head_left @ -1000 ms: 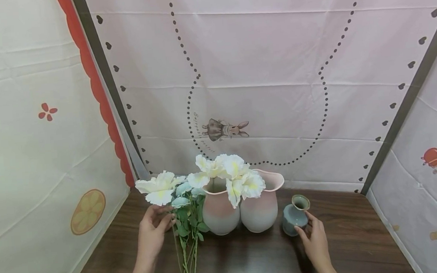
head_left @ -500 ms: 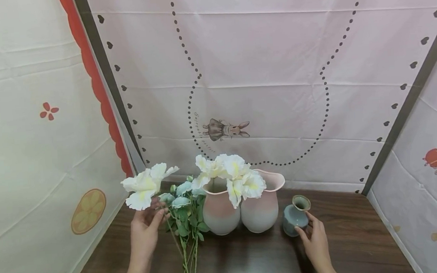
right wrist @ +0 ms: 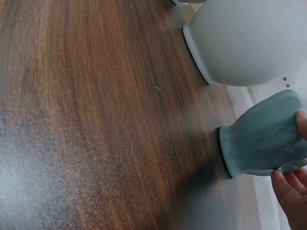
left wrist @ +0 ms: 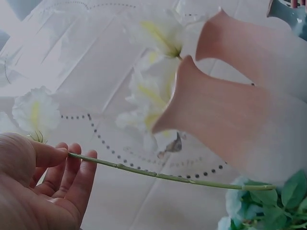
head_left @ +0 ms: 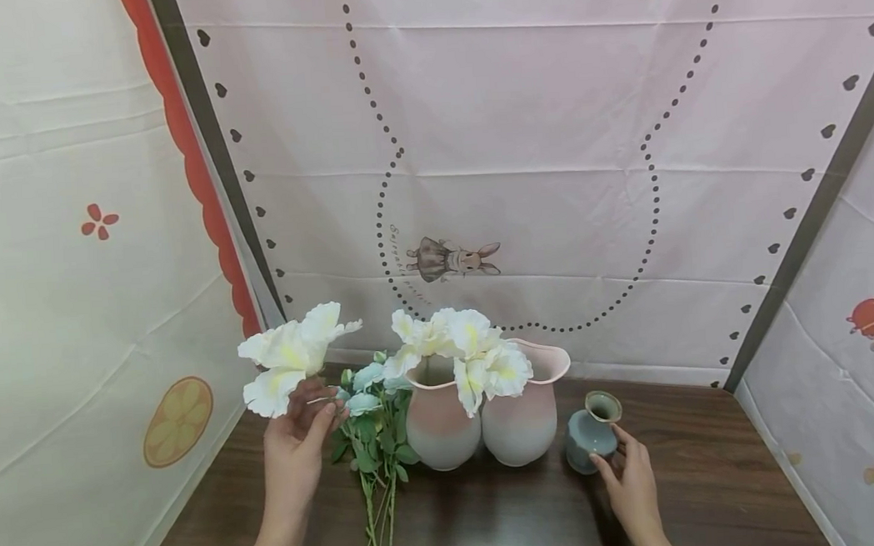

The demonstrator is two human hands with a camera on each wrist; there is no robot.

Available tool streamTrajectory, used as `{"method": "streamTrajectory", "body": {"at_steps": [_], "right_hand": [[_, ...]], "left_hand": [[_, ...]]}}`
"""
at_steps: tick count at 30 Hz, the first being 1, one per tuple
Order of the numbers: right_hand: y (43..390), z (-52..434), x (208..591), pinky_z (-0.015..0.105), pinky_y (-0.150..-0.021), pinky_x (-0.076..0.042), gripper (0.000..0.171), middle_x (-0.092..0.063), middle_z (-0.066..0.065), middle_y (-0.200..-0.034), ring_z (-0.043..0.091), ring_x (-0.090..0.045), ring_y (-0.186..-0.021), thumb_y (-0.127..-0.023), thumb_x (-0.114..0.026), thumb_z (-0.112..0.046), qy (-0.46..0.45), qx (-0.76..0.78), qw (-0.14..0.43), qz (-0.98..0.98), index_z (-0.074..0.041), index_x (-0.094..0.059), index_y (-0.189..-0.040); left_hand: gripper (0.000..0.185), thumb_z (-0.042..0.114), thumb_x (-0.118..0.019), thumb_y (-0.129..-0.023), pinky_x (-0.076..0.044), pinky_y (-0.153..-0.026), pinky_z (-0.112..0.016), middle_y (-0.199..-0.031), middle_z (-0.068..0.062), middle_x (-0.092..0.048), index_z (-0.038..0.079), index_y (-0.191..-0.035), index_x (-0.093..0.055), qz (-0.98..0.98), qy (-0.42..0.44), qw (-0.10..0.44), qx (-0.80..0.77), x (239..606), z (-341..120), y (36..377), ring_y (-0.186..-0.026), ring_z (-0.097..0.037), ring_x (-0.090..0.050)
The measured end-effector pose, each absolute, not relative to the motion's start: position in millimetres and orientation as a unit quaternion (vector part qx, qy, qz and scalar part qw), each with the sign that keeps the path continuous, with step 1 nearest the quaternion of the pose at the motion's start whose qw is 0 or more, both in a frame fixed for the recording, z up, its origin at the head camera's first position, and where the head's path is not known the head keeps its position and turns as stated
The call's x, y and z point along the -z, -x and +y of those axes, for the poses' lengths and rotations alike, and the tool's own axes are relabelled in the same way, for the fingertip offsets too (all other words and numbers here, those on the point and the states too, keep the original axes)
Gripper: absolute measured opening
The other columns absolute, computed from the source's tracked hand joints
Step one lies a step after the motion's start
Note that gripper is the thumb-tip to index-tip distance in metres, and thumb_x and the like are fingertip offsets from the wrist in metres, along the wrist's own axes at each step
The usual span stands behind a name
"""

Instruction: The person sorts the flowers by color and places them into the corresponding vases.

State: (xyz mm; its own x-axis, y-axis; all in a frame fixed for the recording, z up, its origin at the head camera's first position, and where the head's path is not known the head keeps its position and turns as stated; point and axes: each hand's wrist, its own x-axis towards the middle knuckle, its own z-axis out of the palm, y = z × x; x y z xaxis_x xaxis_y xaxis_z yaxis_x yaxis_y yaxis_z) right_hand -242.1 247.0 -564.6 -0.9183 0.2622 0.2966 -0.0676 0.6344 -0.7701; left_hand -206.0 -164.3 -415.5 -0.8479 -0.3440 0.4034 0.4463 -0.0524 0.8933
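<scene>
My left hand pinches the green stem of a white artificial flower between thumb and fingers, close below the bloom. In the left wrist view the stem slants across to the blue-green flowers. On the right, my right hand grips a small blue-grey vase, with thumb and fingers on either side of its body. The vase stands on the wooden table in the right wrist view, its foot on the surface. Its narrow mouth has a greenish rim.
Two pink-and-white vases stand side by side at the back, with white flowers rising at their mouths. Left of them is a bunch of pale blue flowers with green leaves and long stems. Patterned cloth walls the table on three sides.
My left hand has drawn the white flower left and up, away from the blue flowers, and its stem has come off the bunch. The right hand and small vase have stayed put.
</scene>
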Motion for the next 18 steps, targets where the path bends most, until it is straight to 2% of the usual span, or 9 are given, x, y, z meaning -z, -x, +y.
{"method": "streamTrajectory", "body": {"at_steps": [8,18], "right_hand": [[242,247,566,0.048,-0.094,-0.055,0.059,-0.047,0.031,-0.126,0.05,-0.058,-0.117,-0.091,-0.07,-0.005,0.055,-0.424,0.203,-0.881,0.004,-0.043,-0.143],[242,247,567,0.049,-0.093,-0.055,0.058,-0.049,0.031,-0.123,0.049,-0.057,-0.116,-0.091,-0.071,-0.005,0.046,-0.418,0.217,-0.881,0.005,-0.043,-0.141]], "left_hand": [[0.024,-0.014,-0.056,-0.093,-0.061,-0.08,-0.025,-0.099,0.001,-0.068,-0.008,-0.116,-0.055,-0.618,0.077,0.291,0.726,402,-153,204,-0.088,-0.009,-0.071],[0.03,-0.015,-0.056,-0.093,-0.061,-0.082,-0.028,-0.101,-0.003,-0.069,-0.002,-0.12,-0.056,-0.57,0.165,0.31,0.743,385,-145,204,-0.091,-0.011,-0.071]]}}
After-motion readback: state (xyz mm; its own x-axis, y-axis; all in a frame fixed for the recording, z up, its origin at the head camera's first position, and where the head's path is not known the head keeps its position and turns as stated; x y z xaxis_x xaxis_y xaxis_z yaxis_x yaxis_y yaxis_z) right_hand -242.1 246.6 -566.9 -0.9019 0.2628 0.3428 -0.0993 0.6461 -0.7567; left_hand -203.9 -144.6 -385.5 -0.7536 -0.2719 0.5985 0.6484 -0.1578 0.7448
